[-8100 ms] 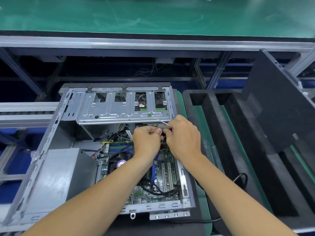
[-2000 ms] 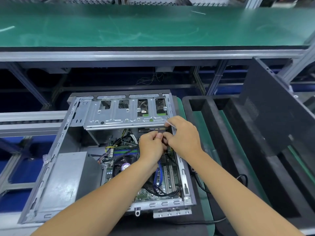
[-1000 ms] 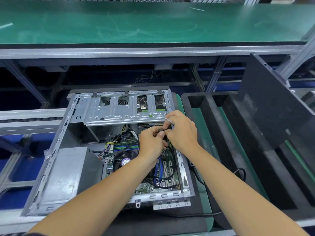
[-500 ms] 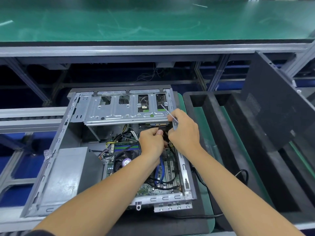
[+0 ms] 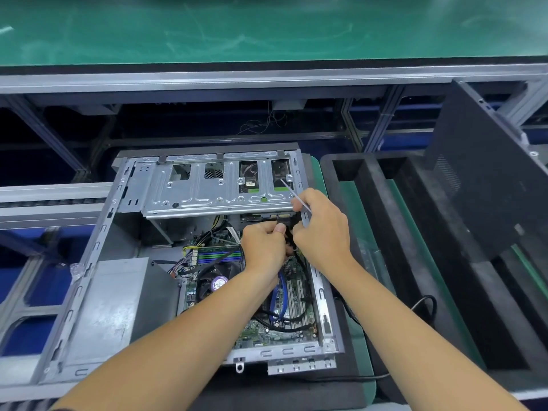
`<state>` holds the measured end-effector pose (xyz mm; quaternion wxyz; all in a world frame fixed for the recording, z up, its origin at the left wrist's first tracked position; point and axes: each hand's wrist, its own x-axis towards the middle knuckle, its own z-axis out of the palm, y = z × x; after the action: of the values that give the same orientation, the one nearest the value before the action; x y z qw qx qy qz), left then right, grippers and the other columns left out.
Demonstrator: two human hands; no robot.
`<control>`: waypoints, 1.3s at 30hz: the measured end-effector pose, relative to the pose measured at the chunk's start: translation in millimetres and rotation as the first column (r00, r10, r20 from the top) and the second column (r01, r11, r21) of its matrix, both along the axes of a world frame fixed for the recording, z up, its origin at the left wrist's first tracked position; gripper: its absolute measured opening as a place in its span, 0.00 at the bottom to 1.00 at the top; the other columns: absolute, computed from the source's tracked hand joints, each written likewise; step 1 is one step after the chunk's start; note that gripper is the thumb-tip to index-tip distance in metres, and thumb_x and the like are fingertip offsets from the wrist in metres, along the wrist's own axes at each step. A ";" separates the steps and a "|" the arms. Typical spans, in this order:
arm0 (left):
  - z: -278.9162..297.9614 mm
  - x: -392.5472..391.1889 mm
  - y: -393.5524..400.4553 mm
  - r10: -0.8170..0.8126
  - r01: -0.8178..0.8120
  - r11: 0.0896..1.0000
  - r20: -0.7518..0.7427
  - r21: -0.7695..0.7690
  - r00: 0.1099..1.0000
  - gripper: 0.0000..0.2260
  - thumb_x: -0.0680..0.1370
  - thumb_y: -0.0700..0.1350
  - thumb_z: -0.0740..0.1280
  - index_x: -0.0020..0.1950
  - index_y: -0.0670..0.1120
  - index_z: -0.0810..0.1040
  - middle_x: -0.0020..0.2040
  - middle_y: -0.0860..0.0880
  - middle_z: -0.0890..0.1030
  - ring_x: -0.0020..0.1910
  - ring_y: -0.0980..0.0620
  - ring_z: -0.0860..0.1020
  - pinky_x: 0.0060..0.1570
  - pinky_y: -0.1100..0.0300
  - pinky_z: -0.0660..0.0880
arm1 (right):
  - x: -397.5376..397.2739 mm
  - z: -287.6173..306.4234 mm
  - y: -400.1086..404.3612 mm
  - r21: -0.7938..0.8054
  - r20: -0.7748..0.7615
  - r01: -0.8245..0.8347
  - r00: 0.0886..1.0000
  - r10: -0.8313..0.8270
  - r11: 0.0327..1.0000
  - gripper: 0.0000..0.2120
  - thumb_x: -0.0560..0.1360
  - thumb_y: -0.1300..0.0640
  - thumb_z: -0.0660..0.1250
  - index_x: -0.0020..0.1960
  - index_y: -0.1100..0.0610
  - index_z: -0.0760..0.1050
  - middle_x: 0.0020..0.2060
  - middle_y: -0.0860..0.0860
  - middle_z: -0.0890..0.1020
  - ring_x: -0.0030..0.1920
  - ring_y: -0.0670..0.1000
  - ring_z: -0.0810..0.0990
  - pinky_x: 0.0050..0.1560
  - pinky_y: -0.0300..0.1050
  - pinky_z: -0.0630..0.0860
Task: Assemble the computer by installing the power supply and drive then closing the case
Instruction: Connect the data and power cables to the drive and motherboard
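Observation:
The open computer case (image 5: 98,250) lies on its side in front of me. A grey power supply (image 5: 109,310) sits in its near-left corner, and the motherboard (image 5: 275,327) shows at the bottom right. A silver drive cage (image 5: 204,191) spans the far end, with the drive's rear edge (image 5: 267,216) showing under it. My left hand (image 5: 264,247) and my right hand (image 5: 321,229) meet just below that edge, both pinching a black cable connector (image 5: 289,232). A thin white strip (image 5: 292,192) sticks up from my right hand.
The black side panel (image 5: 486,185) leans upright at the right over black foam trays (image 5: 415,262). A green conveyor belt (image 5: 267,28) runs across the back, with aluminium rails (image 5: 44,200) to the left. A black cable (image 5: 427,304) loops right of the case.
Both hands stay together at the drive's rear edge, shifting slightly toward it. The white strip in my right hand now points further up over the cage.

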<state>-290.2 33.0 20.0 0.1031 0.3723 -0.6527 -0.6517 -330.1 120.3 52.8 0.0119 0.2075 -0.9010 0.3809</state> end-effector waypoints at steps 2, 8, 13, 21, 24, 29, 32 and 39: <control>-0.5 -0.1 -0.2 -0.008 0.008 1.000 0.001 -0.009 1.000 0.13 0.79 0.37 0.62 0.36 0.38 0.78 0.25 0.45 0.73 0.20 0.56 0.70 0.24 0.67 0.66 | -0.4 0.4 0.3 -0.004 0.002 0.001 1.000 -0.001 1.000 0.14 0.67 0.70 0.65 0.46 0.54 0.70 0.44 0.45 0.77 0.36 0.53 0.72 0.40 0.52 0.74; -1.9 -1.3 -0.2 -0.001 0.001 1.000 -0.004 -0.018 1.000 0.12 0.79 0.37 0.62 0.37 0.37 0.78 0.26 0.45 0.73 0.21 0.55 0.71 0.27 0.65 0.67 | -1.0 1.0 0.5 -0.012 0.019 0.002 1.000 -0.002 1.000 0.14 0.67 0.70 0.65 0.46 0.54 0.70 0.46 0.45 0.78 0.37 0.53 0.74 0.40 0.52 0.74; -3.0 -2.1 -0.6 0.006 -0.006 1.000 -0.011 -0.007 1.000 0.12 0.79 0.37 0.62 0.38 0.35 0.77 0.25 0.45 0.72 0.21 0.53 0.71 0.26 0.64 0.65 | -0.7 0.0 0.6 -0.023 0.011 0.003 1.000 -0.003 1.000 0.14 0.67 0.70 0.65 0.45 0.54 0.70 0.45 0.45 0.78 0.37 0.53 0.74 0.39 0.51 0.74; -5.9 -2.0 -1.6 -0.015 0.012 0.998 -0.041 -0.058 0.999 0.16 0.77 0.37 0.62 0.28 0.40 0.75 0.25 0.45 0.71 0.26 0.50 0.68 0.32 0.58 0.67 | 0.7 1.3 -0.1 0.062 -0.019 -0.016 1.000 0.018 0.998 0.09 0.71 0.62 0.69 0.45 0.51 0.72 0.48 0.43 0.75 0.37 0.50 0.73 0.38 0.47 0.73; -5.3 -2.0 -2.0 -0.017 0.015 0.998 -0.042 -0.066 0.999 0.17 0.76 0.38 0.63 0.26 0.43 0.75 0.23 0.47 0.72 0.24 0.50 0.68 0.31 0.59 0.66 | -0.2 1.3 -1.4 0.107 -0.032 0.011 0.999 -0.008 0.994 0.11 0.70 0.61 0.71 0.46 0.52 0.71 0.55 0.43 0.69 0.31 0.51 0.72 0.30 0.43 0.67; -5.5 -2.5 -2.0 -0.017 0.013 0.996 -0.049 -0.085 0.999 0.15 0.75 0.39 0.63 0.29 0.37 0.73 0.24 0.44 0.71 0.26 0.49 0.68 0.32 0.57 0.66 | 0.9 -0.6 -1.4 0.172 -0.035 0.028 0.999 -0.022 0.985 0.11 0.72 0.59 0.72 0.46 0.51 0.70 0.57 0.44 0.67 0.27 0.44 0.67 0.27 0.38 0.59; -5.5 -3.6 -1.1 -0.012 0.007 0.996 -0.054 -0.089 0.998 0.14 0.76 0.39 0.63 0.31 0.35 0.73 0.25 0.43 0.71 0.25 0.49 0.68 0.32 0.56 0.67 | 1.5 2.6 -1.8 0.197 -0.018 0.041 0.999 -0.038 0.979 0.06 0.73 0.56 0.72 0.45 0.53 0.75 0.58 0.44 0.68 0.31 0.49 0.71 0.31 0.41 0.64; -2.7 -3.1 0.3 -0.013 0.007 0.998 -0.091 -0.067 0.996 0.14 0.76 0.37 0.63 0.31 0.32 0.73 0.24 0.43 0.70 0.24 0.50 0.68 0.29 0.61 0.65 | 2.3 5.9 -2.5 0.262 -0.013 0.027 1.000 -0.025 0.965 0.05 0.75 0.56 0.69 0.43 0.56 0.82 0.64 0.42 0.70 0.39 0.53 0.77 0.38 0.45 0.73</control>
<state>-293.3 33.2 17.3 0.1420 0.3353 -0.6704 -0.6465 -327.8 117.8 58.7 -0.0066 0.1971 -0.9460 0.2572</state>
